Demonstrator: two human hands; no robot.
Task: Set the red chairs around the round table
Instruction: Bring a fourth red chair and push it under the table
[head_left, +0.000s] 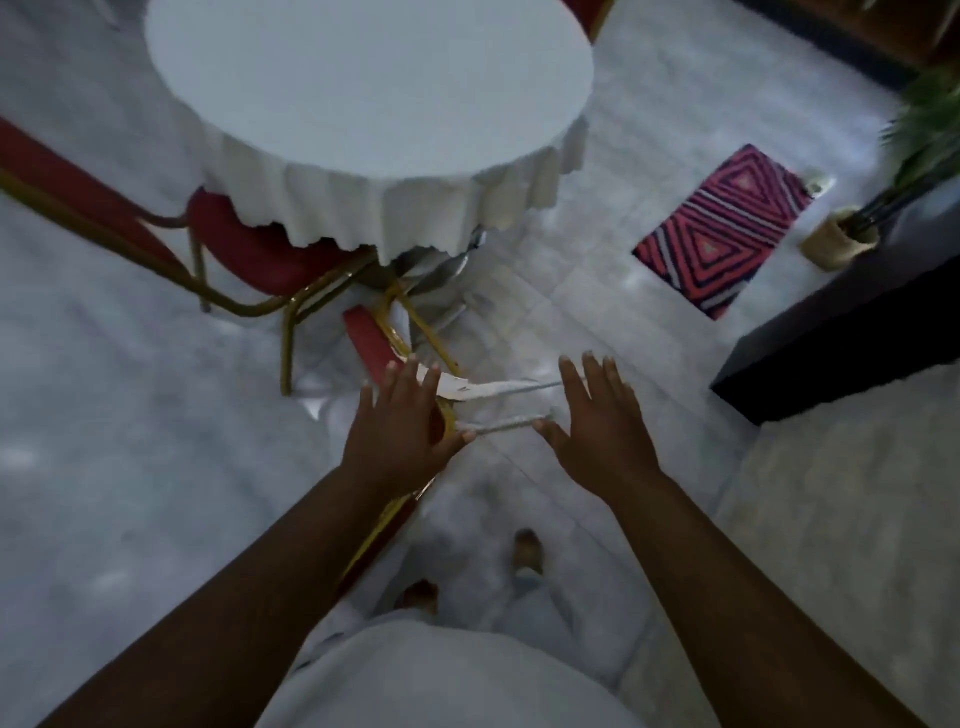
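Note:
The round table (363, 93), draped in a white cloth, stands ahead of me. One red chair (249, 249) with a gold frame sits at its left, the seat tucked under the cloth. A second red chair (366, 335) is right in front of me at the table's near side; only its red edge and gold frame show. My left hand (400, 431) hovers palm down over that chair's frame, fingers spread. My right hand (597, 421) is beside it, also spread, holding nothing. A red corner of a third chair (589, 13) peeks out behind the table.
A pink and dark striped rug (722, 228) lies on the pale tiled floor to the right. A potted plant (841, 239) stands beyond it, next to a dark low piece of furniture (841, 332). My feet (527, 551) are below my hands.

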